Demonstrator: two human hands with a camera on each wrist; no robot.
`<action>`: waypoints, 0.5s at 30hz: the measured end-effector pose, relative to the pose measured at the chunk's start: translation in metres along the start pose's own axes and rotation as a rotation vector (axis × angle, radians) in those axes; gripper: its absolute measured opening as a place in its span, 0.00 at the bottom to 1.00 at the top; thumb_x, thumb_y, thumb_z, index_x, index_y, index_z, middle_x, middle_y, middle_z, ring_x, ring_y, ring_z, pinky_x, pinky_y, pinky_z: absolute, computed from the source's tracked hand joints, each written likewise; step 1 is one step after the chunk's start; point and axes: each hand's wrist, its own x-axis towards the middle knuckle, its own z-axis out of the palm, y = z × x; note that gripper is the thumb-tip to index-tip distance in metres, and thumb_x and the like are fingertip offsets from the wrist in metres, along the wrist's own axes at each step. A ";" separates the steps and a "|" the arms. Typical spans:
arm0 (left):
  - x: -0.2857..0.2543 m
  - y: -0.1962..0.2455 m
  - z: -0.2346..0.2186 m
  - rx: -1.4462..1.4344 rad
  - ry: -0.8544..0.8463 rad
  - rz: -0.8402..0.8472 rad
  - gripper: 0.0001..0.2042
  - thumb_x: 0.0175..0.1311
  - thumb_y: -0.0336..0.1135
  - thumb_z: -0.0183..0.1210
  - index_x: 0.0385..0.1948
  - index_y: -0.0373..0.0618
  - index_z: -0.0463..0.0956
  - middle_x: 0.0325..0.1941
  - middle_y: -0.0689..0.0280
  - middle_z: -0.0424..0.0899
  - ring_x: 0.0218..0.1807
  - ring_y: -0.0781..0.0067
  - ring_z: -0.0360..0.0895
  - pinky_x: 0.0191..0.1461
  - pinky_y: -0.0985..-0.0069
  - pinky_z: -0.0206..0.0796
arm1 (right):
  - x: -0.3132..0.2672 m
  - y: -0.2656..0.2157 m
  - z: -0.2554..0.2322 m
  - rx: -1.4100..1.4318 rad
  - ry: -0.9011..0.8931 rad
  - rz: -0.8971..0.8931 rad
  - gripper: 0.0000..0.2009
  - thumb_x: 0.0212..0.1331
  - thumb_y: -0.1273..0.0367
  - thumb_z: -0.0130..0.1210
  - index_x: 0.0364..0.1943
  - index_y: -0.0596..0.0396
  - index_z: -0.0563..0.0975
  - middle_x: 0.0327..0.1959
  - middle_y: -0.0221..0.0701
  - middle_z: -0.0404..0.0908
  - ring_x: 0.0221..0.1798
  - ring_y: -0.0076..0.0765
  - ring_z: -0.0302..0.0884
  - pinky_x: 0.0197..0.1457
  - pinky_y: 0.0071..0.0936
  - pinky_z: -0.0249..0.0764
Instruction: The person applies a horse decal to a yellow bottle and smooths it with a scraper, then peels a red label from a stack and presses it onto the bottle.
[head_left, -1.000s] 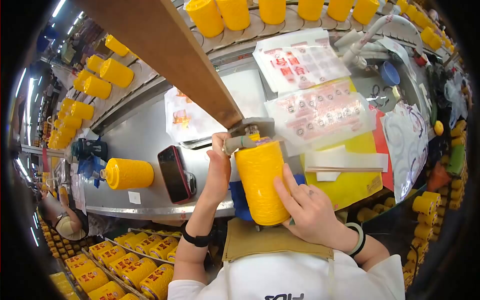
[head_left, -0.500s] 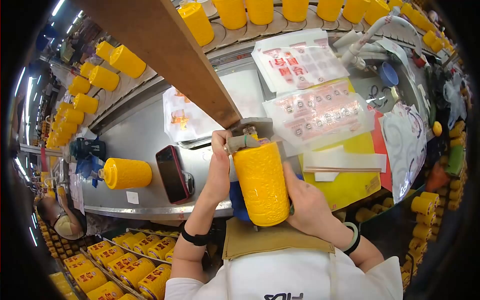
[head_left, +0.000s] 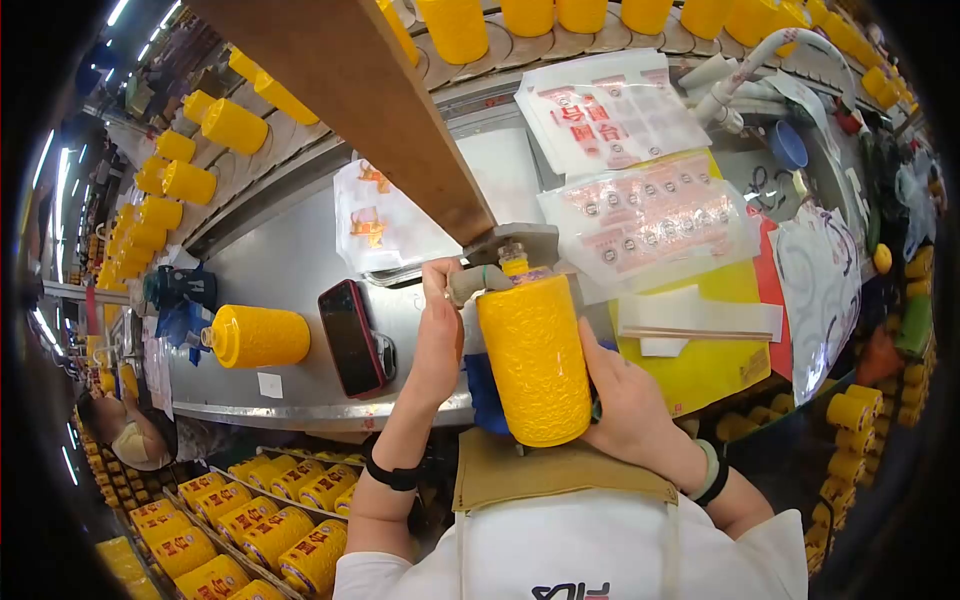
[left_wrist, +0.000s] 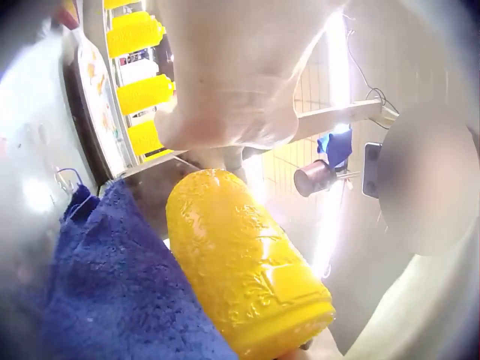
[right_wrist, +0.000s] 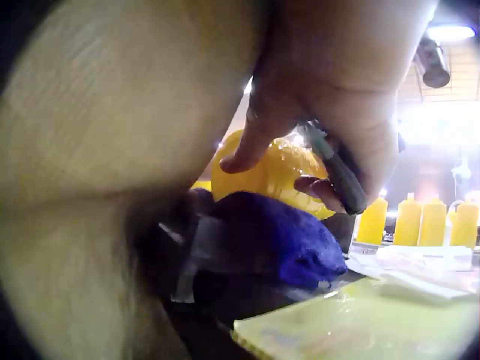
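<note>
A yellow embossed bottle [head_left: 535, 365] tilts slightly in front of the apron, its clear neck pointing away. The left hand [head_left: 437, 340] has curled fingers at the bottle's shoulder; a grey covering with a green band lies over a finger [head_left: 475, 284]. Along the other side, the right hand [head_left: 632, 405] grips the bottle, some fingers hidden behind it. In the right wrist view, a dark tool [right_wrist: 337, 172] sits within the right hand [right_wrist: 330, 97], whose fingertips meet the bottle [right_wrist: 262, 176]. A blue cloth [left_wrist: 124, 277] lies beside the bottle [left_wrist: 247, 270] in the left wrist view.
A wooden post [head_left: 350, 110] slants down to a metal plate [head_left: 530, 240] near the bottle neck. Left are a phone [head_left: 350, 338] and another yellow bottle [head_left: 262, 337]. Printed sheets [head_left: 600, 115] lie right. Bottles line a curved conveyor [head_left: 480, 85]; boxed ones stand below left.
The right hand's fingers, earlier spread across the bottle's front, have slid to its side and behind. More of the clear neck shows. Conveyor bottles have shifted, and the head view has moved slightly.
</note>
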 end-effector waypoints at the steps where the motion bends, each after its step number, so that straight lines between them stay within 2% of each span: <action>1: -0.001 0.001 0.002 -0.005 -0.005 -0.037 0.29 0.79 0.68 0.27 0.53 0.49 0.60 0.51 0.71 0.63 0.54 0.76 0.60 0.68 0.69 0.46 | 0.001 0.001 0.005 -0.019 -0.016 0.062 0.51 0.39 0.69 0.77 0.73 0.69 0.62 0.66 0.55 0.75 0.42 0.53 0.80 0.48 0.36 0.78; 2: 0.001 0.003 0.003 -0.013 -0.016 -0.009 0.27 0.80 0.66 0.29 0.53 0.50 0.61 0.49 0.72 0.61 0.52 0.76 0.56 0.64 0.72 0.46 | 0.002 -0.001 0.003 -0.018 -0.015 0.061 0.51 0.39 0.69 0.77 0.73 0.69 0.62 0.66 0.55 0.75 0.42 0.53 0.80 0.48 0.36 0.78; 5: 0.003 0.002 0.001 -0.019 -0.034 0.000 0.28 0.80 0.66 0.29 0.54 0.49 0.61 0.50 0.71 0.61 0.52 0.76 0.56 0.64 0.71 0.46 | 0.006 -0.017 -0.016 -0.119 -0.061 0.010 0.50 0.40 0.70 0.75 0.73 0.70 0.62 0.64 0.56 0.75 0.41 0.53 0.79 0.47 0.37 0.78; 7: 0.003 -0.007 -0.003 0.007 -0.029 -0.017 0.28 0.80 0.66 0.29 0.55 0.48 0.61 0.51 0.71 0.61 0.53 0.76 0.57 0.66 0.70 0.47 | 0.008 -0.032 -0.034 -0.278 -0.041 -0.239 0.50 0.38 0.71 0.70 0.73 0.74 0.60 0.66 0.61 0.72 0.38 0.46 0.77 0.43 0.33 0.75; 8: 0.004 -0.009 -0.003 0.022 -0.028 -0.023 0.28 0.80 0.66 0.29 0.55 0.48 0.60 0.51 0.70 0.61 0.53 0.75 0.58 0.66 0.70 0.47 | 0.008 -0.031 -0.032 -0.240 -0.006 -0.259 0.48 0.36 0.72 0.69 0.71 0.70 0.65 0.67 0.62 0.71 0.34 0.41 0.77 0.41 0.31 0.75; 9: 0.006 -0.010 -0.004 0.037 -0.028 -0.028 0.28 0.80 0.66 0.29 0.56 0.48 0.60 0.51 0.70 0.61 0.53 0.75 0.58 0.66 0.69 0.48 | 0.007 -0.023 -0.022 -0.241 0.000 -0.253 0.48 0.36 0.72 0.69 0.71 0.70 0.65 0.67 0.62 0.71 0.34 0.41 0.77 0.41 0.31 0.75; 11: 0.007 -0.008 -0.002 -0.005 -0.050 -0.006 0.29 0.81 0.65 0.27 0.57 0.47 0.60 0.53 0.69 0.64 0.59 0.73 0.62 0.71 0.66 0.49 | 0.005 -0.002 0.001 -0.117 0.125 -0.024 0.45 0.33 0.72 0.68 0.68 0.64 0.72 0.69 0.61 0.70 0.32 0.34 0.75 0.38 0.29 0.73; 15: 0.005 -0.015 0.000 -0.087 -0.040 -0.042 0.30 0.80 0.67 0.25 0.59 0.48 0.59 0.57 0.68 0.67 0.66 0.71 0.64 0.76 0.63 0.47 | 0.006 -0.021 -0.014 -0.190 0.023 -0.078 0.45 0.33 0.72 0.68 0.68 0.65 0.71 0.70 0.59 0.70 0.33 0.35 0.76 0.38 0.30 0.73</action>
